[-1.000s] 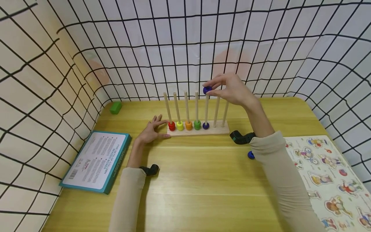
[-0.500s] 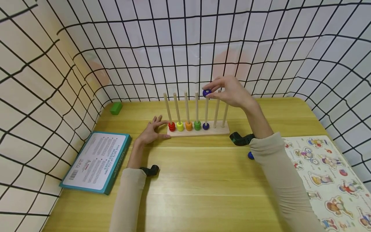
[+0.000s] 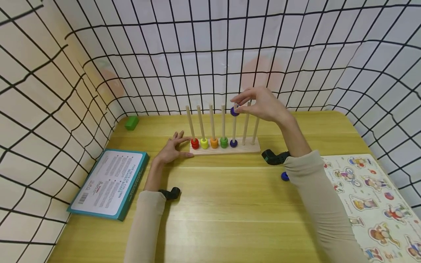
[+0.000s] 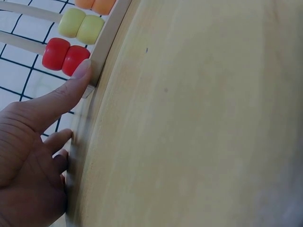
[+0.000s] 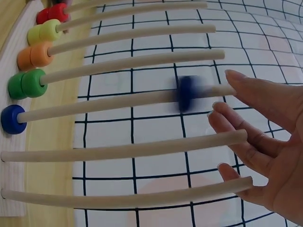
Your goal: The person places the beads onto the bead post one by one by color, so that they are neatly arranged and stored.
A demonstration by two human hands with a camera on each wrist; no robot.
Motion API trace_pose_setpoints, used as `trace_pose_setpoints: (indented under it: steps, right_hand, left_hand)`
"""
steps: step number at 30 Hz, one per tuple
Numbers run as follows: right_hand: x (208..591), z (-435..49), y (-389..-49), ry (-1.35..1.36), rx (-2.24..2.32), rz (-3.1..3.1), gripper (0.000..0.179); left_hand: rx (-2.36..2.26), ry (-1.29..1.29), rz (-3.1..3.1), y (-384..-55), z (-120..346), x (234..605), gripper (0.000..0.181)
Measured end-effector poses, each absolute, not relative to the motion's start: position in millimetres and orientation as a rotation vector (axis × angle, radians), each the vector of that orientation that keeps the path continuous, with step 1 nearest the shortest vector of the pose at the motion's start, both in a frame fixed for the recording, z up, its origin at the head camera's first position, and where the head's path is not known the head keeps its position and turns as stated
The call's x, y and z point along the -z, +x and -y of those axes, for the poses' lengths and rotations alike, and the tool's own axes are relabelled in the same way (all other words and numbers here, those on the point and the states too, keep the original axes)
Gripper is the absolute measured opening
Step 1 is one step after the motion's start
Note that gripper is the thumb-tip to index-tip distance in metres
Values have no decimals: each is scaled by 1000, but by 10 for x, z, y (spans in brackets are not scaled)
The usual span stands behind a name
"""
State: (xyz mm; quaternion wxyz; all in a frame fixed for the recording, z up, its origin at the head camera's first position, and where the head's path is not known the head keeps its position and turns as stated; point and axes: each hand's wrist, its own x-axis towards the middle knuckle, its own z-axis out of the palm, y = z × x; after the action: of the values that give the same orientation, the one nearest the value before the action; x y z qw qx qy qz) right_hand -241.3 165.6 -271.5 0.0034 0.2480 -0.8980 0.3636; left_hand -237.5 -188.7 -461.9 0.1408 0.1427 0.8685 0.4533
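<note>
A wooden bead rack (image 3: 245, 148) with upright pegs stands at the back of the table. Red beads (image 4: 57, 54), yellow, orange and green beads sit in pairs at the foot of the first pegs. One dark blue bead (image 5: 13, 119) lies at the foot of the fifth peg. Higher on that peg a second blue bead (image 5: 185, 94) shows blurred, threaded and apart from the fingertips. My right hand (image 3: 264, 105) is at the peg's top, thumb and fingers spread around it. With thumb and index finger at opposite edges, my left hand (image 3: 169, 150) holds the rack's left end.
Another blue bead (image 3: 284, 176) lies beside the right sleeve. A picture sheet (image 3: 358, 182) covers the table's right side. To the left are a teal-edged box (image 3: 108, 182) and a green block (image 3: 131, 122). Black wire mesh (image 3: 210, 54) surrounds the back and sides.
The blue bead has gone from above the fifth peg onto it and a little way down. My right fingers have let it go. My left hand stays in place.
</note>
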Motion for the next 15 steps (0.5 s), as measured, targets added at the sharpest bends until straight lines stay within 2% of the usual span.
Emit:
trace_pose_setpoints:
  steps: [9,15]
  right_hand:
    - [2684,-2071,-2088,603,-1145,2659,33]
    - [2860,-2509,-1783,420,-1170,2713,36]
  left_hand:
    - [-1320,428,-2496,-2382,1858,4631,71]
    - [-1319,415,-2506,-2372,1881,4634,73]
